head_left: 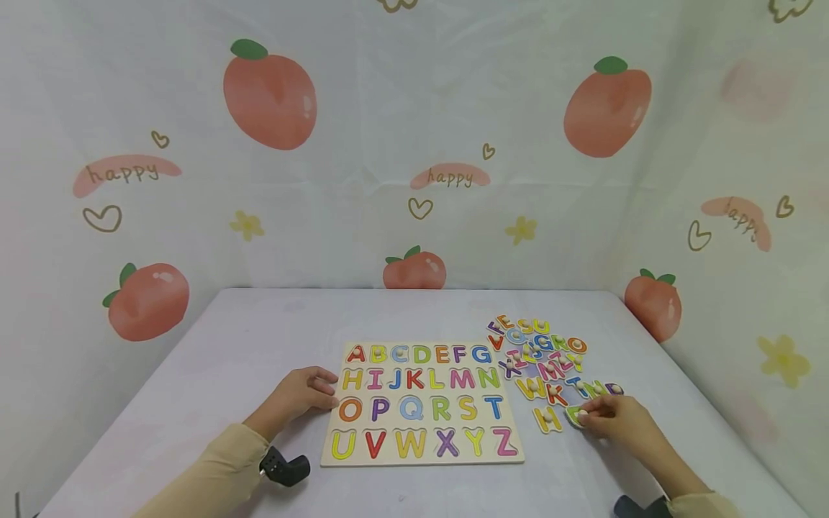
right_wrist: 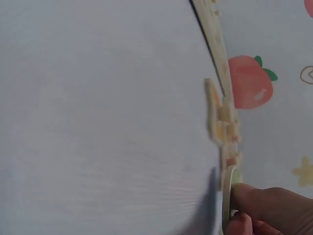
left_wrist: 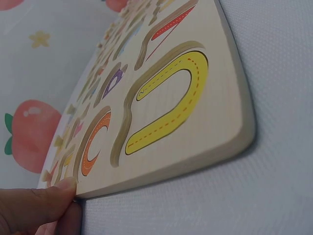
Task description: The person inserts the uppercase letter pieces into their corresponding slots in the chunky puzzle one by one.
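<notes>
A wooden alphabet puzzle board (head_left: 424,424) lies flat on the table, with printed letter recesses in four rows. Knobbed pieces A (head_left: 356,353), B (head_left: 378,353) and C (head_left: 399,352) sit in its top row. My left hand (head_left: 301,396) rests at the board's left edge, thumb and fingertips touching the rim; the left wrist view shows the thumb (left_wrist: 66,188) by the board's side. Right of the board, my right hand (head_left: 618,424) pinches a green letter piece (head_left: 573,415), seen edge-on and tilted up in the right wrist view. Fingers partly cover its shape.
Many loose knobbed letters lie right of the board, some overlapping. An orange H (head_left: 547,419) and a red K (head_left: 555,394) are closest to my right hand, with a yellow W (head_left: 530,388) just behind. A fruit-patterned cloth (head_left: 363,237) hangs behind the table.
</notes>
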Demonstrator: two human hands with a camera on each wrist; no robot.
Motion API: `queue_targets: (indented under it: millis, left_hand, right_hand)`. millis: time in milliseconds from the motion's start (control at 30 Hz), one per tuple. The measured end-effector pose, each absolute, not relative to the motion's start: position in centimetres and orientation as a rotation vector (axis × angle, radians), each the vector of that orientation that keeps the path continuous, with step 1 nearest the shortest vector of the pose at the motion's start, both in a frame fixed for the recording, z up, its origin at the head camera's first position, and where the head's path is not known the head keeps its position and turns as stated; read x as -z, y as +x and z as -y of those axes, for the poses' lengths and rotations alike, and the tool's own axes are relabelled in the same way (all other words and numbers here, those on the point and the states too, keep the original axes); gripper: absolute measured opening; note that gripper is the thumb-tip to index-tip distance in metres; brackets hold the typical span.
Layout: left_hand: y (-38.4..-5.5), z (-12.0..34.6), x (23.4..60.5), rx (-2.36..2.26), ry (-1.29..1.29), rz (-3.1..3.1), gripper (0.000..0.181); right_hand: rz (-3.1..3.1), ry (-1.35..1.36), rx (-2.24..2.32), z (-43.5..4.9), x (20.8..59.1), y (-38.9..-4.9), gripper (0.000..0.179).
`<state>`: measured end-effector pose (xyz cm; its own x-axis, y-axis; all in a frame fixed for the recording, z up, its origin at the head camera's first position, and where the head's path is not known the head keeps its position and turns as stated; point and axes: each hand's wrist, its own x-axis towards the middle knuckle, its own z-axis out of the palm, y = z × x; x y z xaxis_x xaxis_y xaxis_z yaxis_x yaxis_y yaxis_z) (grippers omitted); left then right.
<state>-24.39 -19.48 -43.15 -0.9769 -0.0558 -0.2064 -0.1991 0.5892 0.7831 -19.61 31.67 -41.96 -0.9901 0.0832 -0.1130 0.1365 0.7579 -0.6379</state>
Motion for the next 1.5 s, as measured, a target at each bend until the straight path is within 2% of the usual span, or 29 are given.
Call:
queue_targets:
  millis: [300,633,1133,1500]
  left_hand:
    - [-24.5,19.5,43.1,-1.350,-0.222,-2.646,0.044]
    - [-24.4,19.7,43.1,-1.373,-0.219,-2.630,0.043]
    - [-24.3,19.4,42.9,-1.357,-0.242,-2.630,0.042]
    - [-24.3,19.3,43.1,-1.356,-0.236,-2.625,0.041]
  right_hand:
    - [-2.907,-0.043,1.078,-30.2,38.2,-20.9,0.032]
    - [-2.824,-0.239,1.208,-24.8,35.1,-24.2,0.024]
    - [-2.692,-0.458,1.328,-17.2,36.5,-30.2,0.016]
    - [-2.658,-0.437,1.282,-12.8,39.6,-32.8,0.012]
